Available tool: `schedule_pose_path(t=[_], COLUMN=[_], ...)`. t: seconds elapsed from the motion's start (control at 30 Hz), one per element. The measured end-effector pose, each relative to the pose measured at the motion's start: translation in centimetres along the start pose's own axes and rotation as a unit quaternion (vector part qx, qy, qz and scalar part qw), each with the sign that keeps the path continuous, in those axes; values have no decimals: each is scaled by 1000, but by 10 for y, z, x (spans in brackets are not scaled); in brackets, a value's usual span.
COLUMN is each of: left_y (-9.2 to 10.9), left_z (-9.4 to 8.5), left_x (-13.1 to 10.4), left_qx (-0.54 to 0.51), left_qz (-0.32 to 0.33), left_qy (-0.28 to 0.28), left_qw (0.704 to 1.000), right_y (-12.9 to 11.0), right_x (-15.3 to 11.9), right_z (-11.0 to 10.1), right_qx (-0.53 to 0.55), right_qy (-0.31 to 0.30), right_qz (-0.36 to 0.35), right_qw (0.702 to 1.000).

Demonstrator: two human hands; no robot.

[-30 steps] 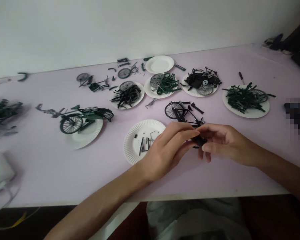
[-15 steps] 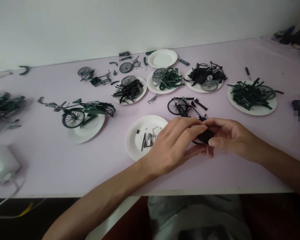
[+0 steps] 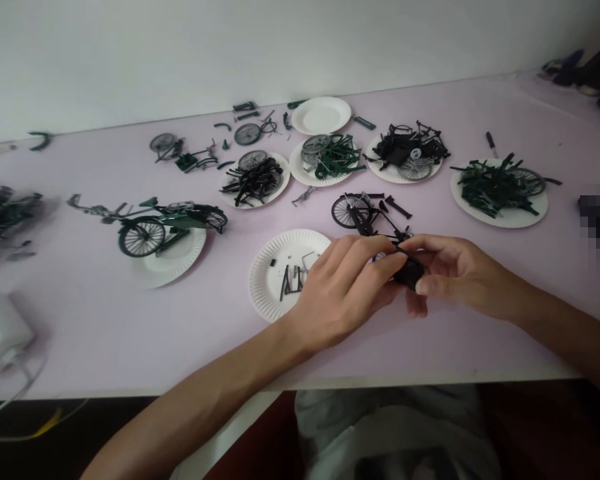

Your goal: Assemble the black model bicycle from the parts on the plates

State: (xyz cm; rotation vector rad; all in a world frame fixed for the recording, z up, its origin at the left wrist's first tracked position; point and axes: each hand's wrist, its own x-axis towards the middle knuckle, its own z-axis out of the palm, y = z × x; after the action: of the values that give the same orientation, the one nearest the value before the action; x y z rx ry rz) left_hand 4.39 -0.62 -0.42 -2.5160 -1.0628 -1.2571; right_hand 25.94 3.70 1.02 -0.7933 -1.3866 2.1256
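A black model bicycle (image 3: 367,217) lies at the centre right, its near part reaching under my fingers. My left hand (image 3: 337,283) is closed on a black part (image 3: 409,272) from the left, its fingertips resting on the top edge. From the right, my right hand (image 3: 447,273) grips the same part between thumb and fingers. The fingers hide how this part joins the bicycle. Just left of my left hand, a white paper plate (image 3: 260,283) holds small black pieces (image 3: 293,279) and a thin bent metal key.
Behind are plates of black parts (image 3: 255,180), green parts (image 3: 330,159) and more black parts (image 3: 405,153), plus a bare plate (image 3: 321,115). A plate of green parts (image 3: 503,190) stands right, near a screwdriver (image 3: 491,141). A green model bicycle (image 3: 173,223) and a white device (image 3: 3,333) are left.
The camera view has shifted slightly, moving the tabletop things a little left. My left fingertips have shifted on the black part, and more of its lower left side shows.
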Motion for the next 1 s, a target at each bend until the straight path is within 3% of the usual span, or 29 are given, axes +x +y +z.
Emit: schedule_pose_path(t=[0.2,0.43,0.7,0.83,1.0], left_y=[-2,-9,-10,-14,-17], left_z=[-1,-12,-14,-12,-11], left_x=[2,6,8,6,3], left_qx=[-3,-165,-148,-124,-65], left_qz=[4,-10,24,25,43], left_qy=[-5,-103,-111,-94,-78], left_qw=[1000,981,982,987,994], right_y=[1,-9,-10,-5,0], right_x=[-1,-5,-8,-11,-8], right_z=[-1,1,1,-3,-6], right_qx=[-4,-118,-232,-341,-457], right_qy=[1,4,13,28,41], right_qz=[0,37,18,-10,-147], right_qw=[1000,992,972,940,876])
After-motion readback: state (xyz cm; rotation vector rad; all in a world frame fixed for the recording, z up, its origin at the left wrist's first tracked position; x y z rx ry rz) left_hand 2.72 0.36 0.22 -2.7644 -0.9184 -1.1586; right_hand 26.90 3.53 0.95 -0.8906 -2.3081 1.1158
